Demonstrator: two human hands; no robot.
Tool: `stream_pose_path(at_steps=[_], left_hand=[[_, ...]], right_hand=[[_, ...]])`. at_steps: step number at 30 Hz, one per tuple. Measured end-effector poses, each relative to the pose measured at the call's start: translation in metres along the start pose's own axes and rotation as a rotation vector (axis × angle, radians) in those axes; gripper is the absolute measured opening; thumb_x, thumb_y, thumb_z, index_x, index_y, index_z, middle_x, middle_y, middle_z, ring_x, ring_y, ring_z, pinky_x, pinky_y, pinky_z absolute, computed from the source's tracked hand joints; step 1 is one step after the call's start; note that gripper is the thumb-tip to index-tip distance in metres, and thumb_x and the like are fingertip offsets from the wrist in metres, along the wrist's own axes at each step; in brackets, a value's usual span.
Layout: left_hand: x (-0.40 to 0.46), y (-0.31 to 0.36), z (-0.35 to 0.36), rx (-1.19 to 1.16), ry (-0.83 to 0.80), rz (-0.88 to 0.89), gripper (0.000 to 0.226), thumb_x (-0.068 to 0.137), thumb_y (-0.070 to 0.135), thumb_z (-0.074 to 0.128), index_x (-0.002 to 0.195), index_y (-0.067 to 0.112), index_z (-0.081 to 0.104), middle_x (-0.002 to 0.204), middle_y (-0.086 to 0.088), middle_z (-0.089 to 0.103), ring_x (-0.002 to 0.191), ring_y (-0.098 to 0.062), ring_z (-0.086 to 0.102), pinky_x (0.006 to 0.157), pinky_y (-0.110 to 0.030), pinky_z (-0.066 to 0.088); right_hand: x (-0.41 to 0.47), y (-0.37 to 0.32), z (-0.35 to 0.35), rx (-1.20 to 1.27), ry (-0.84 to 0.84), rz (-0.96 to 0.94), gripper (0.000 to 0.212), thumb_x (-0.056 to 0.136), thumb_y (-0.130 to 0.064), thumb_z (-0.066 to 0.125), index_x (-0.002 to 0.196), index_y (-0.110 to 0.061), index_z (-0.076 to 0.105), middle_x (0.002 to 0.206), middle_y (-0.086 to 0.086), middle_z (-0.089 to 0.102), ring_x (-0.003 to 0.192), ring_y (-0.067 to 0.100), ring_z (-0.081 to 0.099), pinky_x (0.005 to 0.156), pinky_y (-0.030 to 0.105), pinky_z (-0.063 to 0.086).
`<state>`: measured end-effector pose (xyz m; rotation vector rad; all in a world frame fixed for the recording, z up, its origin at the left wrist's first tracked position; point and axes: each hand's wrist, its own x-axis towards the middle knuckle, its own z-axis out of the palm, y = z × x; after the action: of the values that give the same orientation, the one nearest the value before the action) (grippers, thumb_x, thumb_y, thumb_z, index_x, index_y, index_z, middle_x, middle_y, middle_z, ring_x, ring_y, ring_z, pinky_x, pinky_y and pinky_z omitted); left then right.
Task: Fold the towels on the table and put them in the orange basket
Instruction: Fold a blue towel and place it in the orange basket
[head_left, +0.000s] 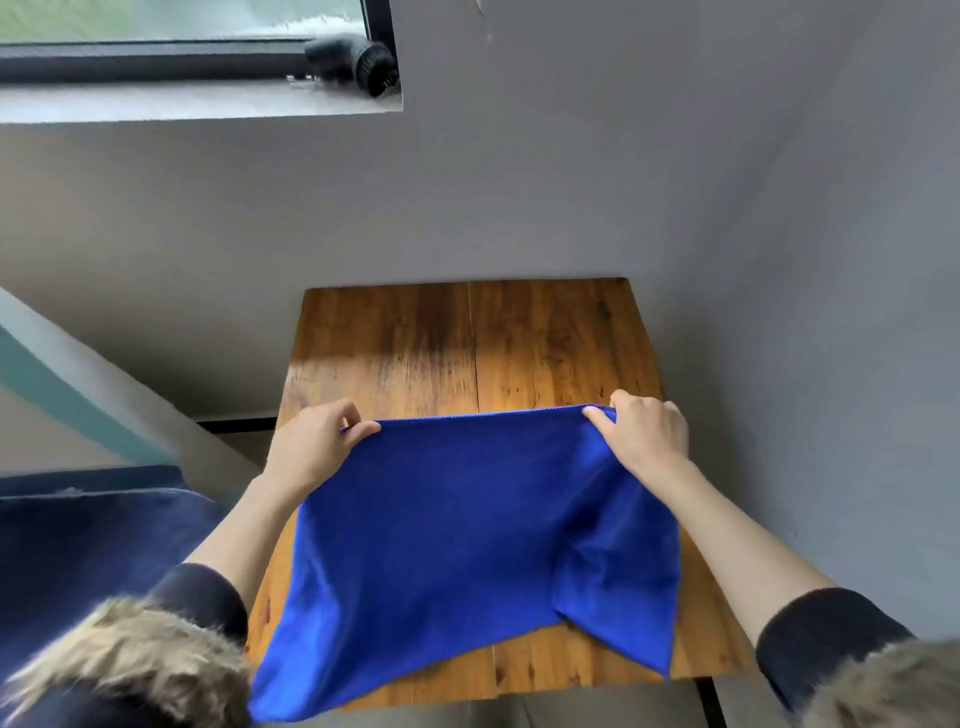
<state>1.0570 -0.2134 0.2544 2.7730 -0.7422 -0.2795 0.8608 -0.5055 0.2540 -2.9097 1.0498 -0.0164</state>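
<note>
Both hands — left hand (311, 441), right hand (644, 431) — pinch the towel's (457, 519) far corners above the table (467, 338).

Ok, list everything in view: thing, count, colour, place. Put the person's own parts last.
towel: one, blue, held stretched above the table, near edge hanging past the table's front
table: one, brown wood, against the grey wall
window: one, dark frame, upper left
cushion: one, dark blue, lower left
left hand: one, pinches the towel's far left corner
right hand: one, grips the far right corner
sleeves: two, black, fur-trimmed, bottom corners
</note>
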Motion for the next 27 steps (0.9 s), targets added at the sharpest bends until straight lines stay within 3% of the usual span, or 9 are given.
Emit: stream_pose_path(at_steps=[4,9,13,16,21,25,27], left_hand=[[0.046,0.001,0.019,0.041,0.010,-0.040,0.034,0.089,0.050,0.053,0.084,0.017,0.059,0.088,-0.002,0.065,0.079,-0.023,0.057,0.059,-0.030,0.037],[0.095,-0.003,0.044,-0.068,-0.046,0.001,0.012,0.093,0.024,0.052,0.097,0.016,0.061,0.099,-0.004,0.061,0.095,-0.024,0.057,0.071,-0.033,0.043],[0.101,-0.022,0.064,-0.155,-0.117,0.003,0.025,0.091,0.010,0.050,0.114,0.013,0.058,0.111,-0.009,0.056,0.107,-0.027,0.053,0.089,-0.041,0.045],[0.091,-0.049,0.080,-0.132,-0.165,-0.018,0.031,0.091,0.006,0.048,0.120,0.010,0.055,0.121,-0.012,0.052,0.114,-0.030,0.048,0.093,-0.041,0.041],[0.065,-0.092,0.110,-0.132,-0.238,-0.026,0.038,0.092,0.004,0.047,0.130,0.003,0.048,0.138,-0.016,0.043,0.128,-0.031,0.039,0.102,-0.038,0.038],[0.065,-0.110,0.126,-0.078,-0.270,0.107,0.051,0.092,0.006,0.051,0.140,0.001,0.036,0.153,-0.018,0.021,0.143,-0.033,0.017,0.114,-0.040,0.025],[0.077,-0.113,0.128,-0.091,-0.217,0.164,0.052,0.091,0.002,0.051,0.140,0.001,0.036,0.153,-0.019,0.020,0.143,-0.036,0.017,0.114,-0.043,0.025]], right_hand=[[0.049,-0.006,0.021,-0.046,0.003,-0.015,0.040,0.097,-0.044,0.038,0.093,-0.011,0.060,0.089,0.006,0.067,0.085,0.025,0.060,0.082,0.036,0.038],[0.088,-0.011,0.048,0.042,-0.041,0.006,0.029,0.098,-0.030,0.041,0.113,-0.011,0.058,0.113,0.008,0.061,0.106,0.027,0.052,0.089,0.037,0.036],[0.087,-0.026,0.074,0.107,-0.167,0.017,0.038,0.097,-0.027,0.045,0.132,-0.013,0.047,0.133,0.007,0.050,0.124,0.026,0.043,0.101,0.039,0.033],[0.073,-0.053,0.096,0.147,-0.258,-0.003,0.043,0.097,-0.029,0.046,0.137,-0.014,0.041,0.143,0.005,0.042,0.134,0.023,0.033,0.108,0.038,0.027],[0.045,-0.120,0.137,0.174,-0.494,-0.051,0.058,0.097,-0.038,0.042,0.148,-0.022,0.020,0.158,0.003,0.011,0.145,0.021,0.007,0.116,0.046,0.013],[0.030,-0.161,0.161,0.112,-0.599,-0.085,0.080,0.090,-0.051,0.050,0.150,-0.031,0.001,0.158,0.000,-0.015,0.144,0.025,-0.015,0.111,0.060,0.009],[0.026,-0.173,0.170,0.092,-0.644,-0.069,0.092,0.084,-0.057,0.055,0.148,-0.034,-0.006,0.155,-0.001,-0.024,0.142,0.027,-0.021,0.108,0.064,0.010]])
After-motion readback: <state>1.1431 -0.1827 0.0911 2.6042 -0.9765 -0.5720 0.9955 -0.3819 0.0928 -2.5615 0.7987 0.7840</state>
